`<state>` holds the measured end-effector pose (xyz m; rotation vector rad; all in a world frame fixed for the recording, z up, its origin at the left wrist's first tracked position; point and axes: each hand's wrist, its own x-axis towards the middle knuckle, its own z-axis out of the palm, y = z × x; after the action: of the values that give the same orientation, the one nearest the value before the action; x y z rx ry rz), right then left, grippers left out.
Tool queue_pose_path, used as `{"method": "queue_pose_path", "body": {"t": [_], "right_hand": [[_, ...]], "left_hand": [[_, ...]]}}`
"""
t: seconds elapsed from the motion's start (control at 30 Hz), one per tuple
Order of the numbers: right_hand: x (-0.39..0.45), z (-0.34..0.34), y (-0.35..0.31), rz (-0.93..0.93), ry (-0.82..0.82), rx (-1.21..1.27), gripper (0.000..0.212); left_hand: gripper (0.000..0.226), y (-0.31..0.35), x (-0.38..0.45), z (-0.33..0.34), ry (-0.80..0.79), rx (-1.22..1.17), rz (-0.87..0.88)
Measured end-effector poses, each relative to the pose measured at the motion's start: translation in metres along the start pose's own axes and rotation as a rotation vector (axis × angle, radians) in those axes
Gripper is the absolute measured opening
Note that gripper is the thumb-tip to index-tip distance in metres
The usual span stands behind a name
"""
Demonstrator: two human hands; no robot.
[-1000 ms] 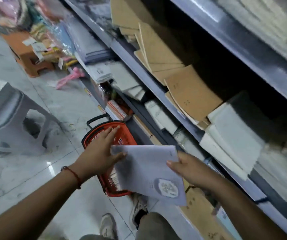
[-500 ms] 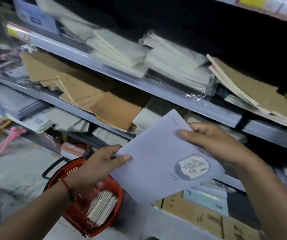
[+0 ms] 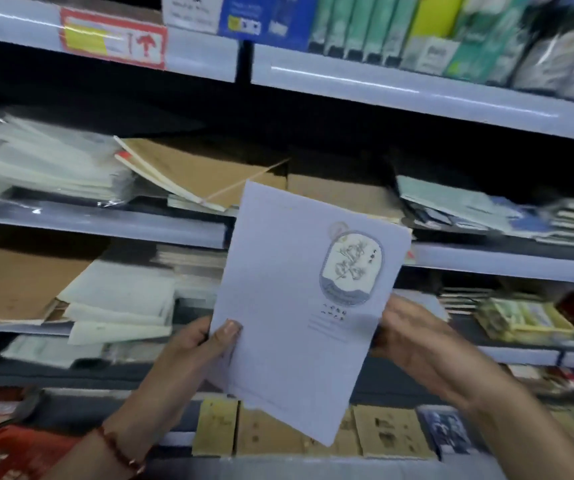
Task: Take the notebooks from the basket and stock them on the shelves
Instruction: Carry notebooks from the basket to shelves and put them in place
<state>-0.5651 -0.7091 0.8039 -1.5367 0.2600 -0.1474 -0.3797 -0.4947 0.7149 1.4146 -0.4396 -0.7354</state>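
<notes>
I hold a pale lilac notebook (image 3: 289, 306) with an oval flower emblem upright in front of the shelves. My left hand (image 3: 202, 344) grips its lower left edge, thumb on the cover. My right hand (image 3: 413, 337) holds its right edge from behind. The red basket (image 3: 4, 452) shows only a corner at the bottom left, with notebook edges inside. Behind the notebook, the middle shelf (image 3: 105, 223) carries brown-covered notebooks (image 3: 209, 174) leaning on white stacks (image 3: 36, 161).
The top shelf (image 3: 417, 91) holds blue, green and yellow packs. Teal and dark notebooks (image 3: 469, 206) lie on the right of the middle shelf. Lower shelves hold brown and white stacks (image 3: 70, 292), boxed goods (image 3: 521, 317) and kraft-covered books (image 3: 389, 431).
My view swung up from the floor and basket to face the shelves. Both hands raised the lilac notebook and turned it upright; the basket slid to the bottom left corner.
</notes>
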Motion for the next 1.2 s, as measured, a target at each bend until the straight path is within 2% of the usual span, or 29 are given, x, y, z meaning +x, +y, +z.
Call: {"method": "queue_pose_path", "body": {"t": [0.07, 0.13, 0.27, 0.37, 0.4, 0.5, 0.57, 0.67, 0.77, 0.93, 1.03, 1.1, 1.2], "right_hand": [[-0.027, -0.021, 0.004, 0.04, 0.069, -0.019, 0.04], [-0.052, -0.04, 0.004, 0.07, 0.167, -0.02, 0.04], [-0.09, -0.07, 0.008, 0.1, 0.369, 0.039, 0.056], [-0.109, -0.094, 0.017, 0.115, 0.539, 0.081, 0.038], [-0.114, -0.103, 0.019, 0.114, 0.611, 0.102, 0.032], [-0.123, -0.127, 0.019, 0.077, 0.792, 0.131, 0.026], [-0.125, -0.141, 0.014, 0.035, 0.862, 0.134, 0.025], [-0.123, -0.165, 0.001, -0.009, 0.907, 0.101, 0.025], [-0.114, -0.19, -0.016, -0.023, 0.903, 0.056, 0.025], [-0.085, -0.226, -0.052, -0.02, 0.851, 0.027, 0.02], [-0.061, -0.248, -0.075, 0.01, 0.821, 0.0, 0.016], [-0.043, -0.26, -0.087, 0.055, 0.81, 0.023, 0.014], [-0.016, -0.279, -0.094, 0.078, 0.858, -0.102, 0.023]], "left_hand": [[0.029, 0.005, 0.003, 0.046, -0.034, -0.071, 0.001], [0.033, 0.012, 0.008, 0.09, -0.082, -0.132, -0.008], [0.031, 0.023, 0.012, 0.161, -0.138, -0.231, -0.025], [0.065, 0.028, 0.017, 0.205, -0.172, -0.273, -0.008], [0.061, 0.027, 0.02, 0.218, -0.175, -0.282, -0.002], [0.024, 0.029, 0.025, 0.256, -0.195, -0.294, -0.012], [0.021, 0.034, 0.029, 0.274, -0.237, -0.256, 0.003], [0.034, 0.046, 0.038, 0.29, -0.323, -0.099, 0.102], [0.069, 0.057, 0.049, 0.298, -0.349, 0.039, 0.173], [0.048, 0.083, 0.07, 0.305, -0.343, 0.279, 0.268], [0.075, 0.099, 0.086, 0.301, -0.399, 0.571, 0.364], [0.083, 0.111, 0.097, 0.302, -0.331, 0.754, 0.474], [0.064, 0.127, 0.114, 0.31, -0.135, 0.94, 0.645]]}}
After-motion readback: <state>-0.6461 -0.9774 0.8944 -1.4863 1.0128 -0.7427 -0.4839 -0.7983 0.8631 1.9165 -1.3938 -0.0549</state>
